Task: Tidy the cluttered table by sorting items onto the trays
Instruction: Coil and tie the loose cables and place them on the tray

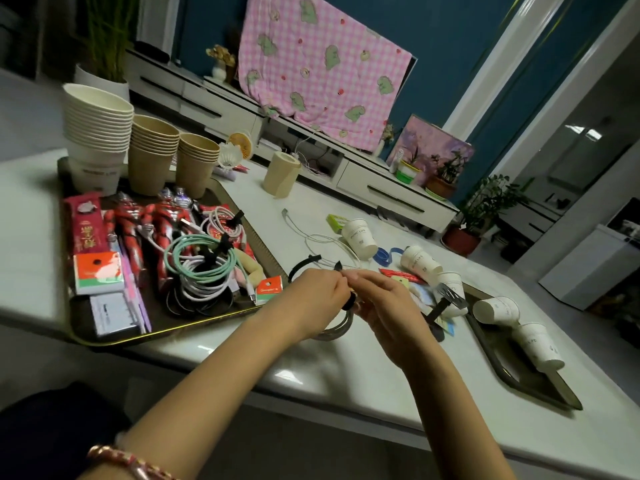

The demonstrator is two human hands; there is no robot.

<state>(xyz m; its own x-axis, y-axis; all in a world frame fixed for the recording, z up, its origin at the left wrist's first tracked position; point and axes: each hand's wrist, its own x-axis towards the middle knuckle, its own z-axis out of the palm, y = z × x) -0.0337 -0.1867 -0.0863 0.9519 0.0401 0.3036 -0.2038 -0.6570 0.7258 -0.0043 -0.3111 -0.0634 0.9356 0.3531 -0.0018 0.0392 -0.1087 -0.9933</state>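
- Left hand (pixel 317 294) and right hand (pixel 384 301) meet fingertip to fingertip, forearms stretched forward. Both pinch a coiled grey cable (pixel 336 331) low over the table (pixel 311 370).
- Beyond, the left tray (pixel 114 341) carries bundled cables (pixel 201 268) — the right tray (pixel 509 365) holds toppled paper cups (pixel 538 346).

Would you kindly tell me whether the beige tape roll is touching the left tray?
Apart. The head view shows a strip of bare tabletop between the beige tape roll and the left tray.
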